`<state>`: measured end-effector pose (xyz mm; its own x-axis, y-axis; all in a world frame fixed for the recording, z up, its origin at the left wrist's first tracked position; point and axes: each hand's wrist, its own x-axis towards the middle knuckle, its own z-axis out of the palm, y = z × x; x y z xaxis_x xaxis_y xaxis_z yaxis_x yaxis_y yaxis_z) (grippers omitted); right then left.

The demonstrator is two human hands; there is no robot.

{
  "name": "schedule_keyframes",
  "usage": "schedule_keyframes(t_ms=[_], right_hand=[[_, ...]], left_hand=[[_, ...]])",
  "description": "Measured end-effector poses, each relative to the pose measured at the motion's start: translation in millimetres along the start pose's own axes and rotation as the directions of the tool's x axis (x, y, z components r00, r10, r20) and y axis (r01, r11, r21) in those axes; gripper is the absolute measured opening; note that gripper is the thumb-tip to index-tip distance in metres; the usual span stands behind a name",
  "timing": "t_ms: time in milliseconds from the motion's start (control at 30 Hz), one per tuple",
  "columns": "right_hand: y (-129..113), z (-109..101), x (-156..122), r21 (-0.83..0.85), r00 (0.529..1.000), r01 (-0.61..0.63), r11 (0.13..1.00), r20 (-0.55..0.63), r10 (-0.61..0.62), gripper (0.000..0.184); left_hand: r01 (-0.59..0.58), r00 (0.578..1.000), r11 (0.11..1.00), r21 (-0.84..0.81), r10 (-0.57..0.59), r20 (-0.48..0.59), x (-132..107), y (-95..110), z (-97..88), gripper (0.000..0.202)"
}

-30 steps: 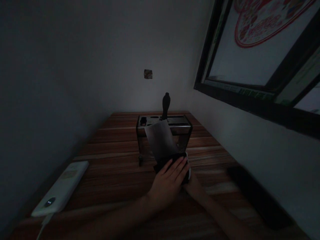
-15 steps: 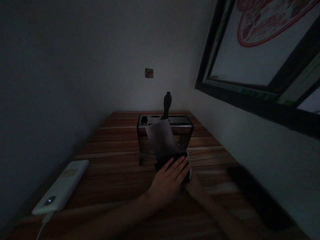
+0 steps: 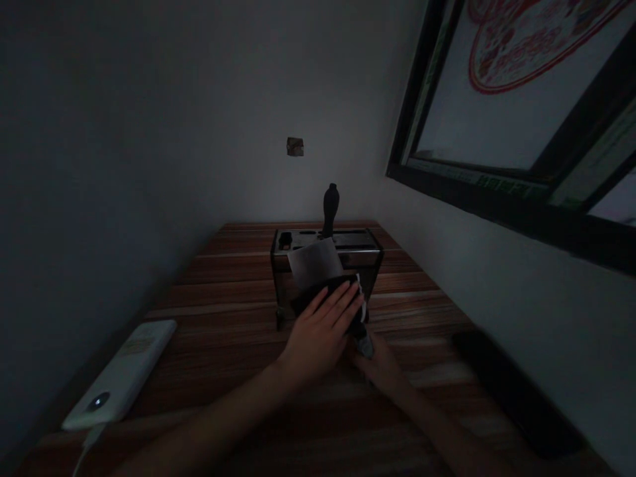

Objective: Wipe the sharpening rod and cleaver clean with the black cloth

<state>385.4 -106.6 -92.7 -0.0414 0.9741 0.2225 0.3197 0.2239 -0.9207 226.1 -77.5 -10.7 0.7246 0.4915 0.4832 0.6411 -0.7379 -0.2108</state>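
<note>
A broad-bladed cleaver (image 3: pixel 316 263) points up and left in front of me, with my right hand (image 3: pixel 380 364) wrapped round its handle. My left hand (image 3: pixel 322 331) presses a black cloth (image 3: pixel 311 295) with a pale edge over the blade, fingers together on top. The cloth hides the lower blade; the upper part shows bare. Just behind the blade stands a metal-topped knife rack (image 3: pixel 355 240) with slots, and one dark-handled tool (image 3: pixel 330 209) stands upright in it.
A white power bank (image 3: pixel 124 371) with a cable lies at the left of the wood-grain table (image 3: pixel 223 344). A long black object (image 3: pixel 517 391) lies at the right edge. Walls close in at the back and sides; a dark-framed window (image 3: pixel 472 175) is on the right.
My left hand and the cloth have slid up the blade, away from the handle. More of the handle end shows now, and less bare blade.
</note>
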Motion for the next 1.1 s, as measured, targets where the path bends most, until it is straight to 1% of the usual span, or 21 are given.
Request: schedule_keyframes(t_ms=[200,367,500,633,733,900,1100], right_hand=[[-5,0,0,-0.044,0.997,-0.072,0.996,-0.004,0.072,0.014],[-11,-3,0,-0.043,0.992,-0.123,0.992,0.010,0.123,0.014],[-16,-2,0,-0.019,0.990,-0.137,0.990,0.027,0.138,0.016],[-8,0,0,-0.017,0.989,-0.150,0.989,0.004,0.150,0.013],[-3,0,-1,-0.017,0.989,-0.145,0.989,0.010,0.145,0.012],[-6,-1,-2,-0.039,0.988,-0.156,0.987,0.008,0.156,0.014],[-2,0,-1,-0.027,0.992,-0.129,0.991,0.002,0.129,0.011]], left_hand=[[0.094,0.994,0.995,-0.018,-0.095,-0.063,18,-23,-16.5,0.055],[0.160,0.976,0.987,-0.028,-0.163,-0.143,30,-38,-25.2,0.052],[0.200,0.963,0.979,-0.023,-0.201,-0.177,35,-45,-29.2,0.050],[0.204,0.963,0.979,-0.020,-0.205,-0.178,36,-46,-29.4,0.051],[0.198,0.963,0.980,-0.020,-0.199,-0.182,35,-45,-28.8,0.052],[0.206,0.967,0.978,0.001,-0.204,-0.150,33,-44,-28.0,0.052],[0.141,0.983,0.990,0.012,-0.139,-0.122,23,-35,-19.7,0.054]])
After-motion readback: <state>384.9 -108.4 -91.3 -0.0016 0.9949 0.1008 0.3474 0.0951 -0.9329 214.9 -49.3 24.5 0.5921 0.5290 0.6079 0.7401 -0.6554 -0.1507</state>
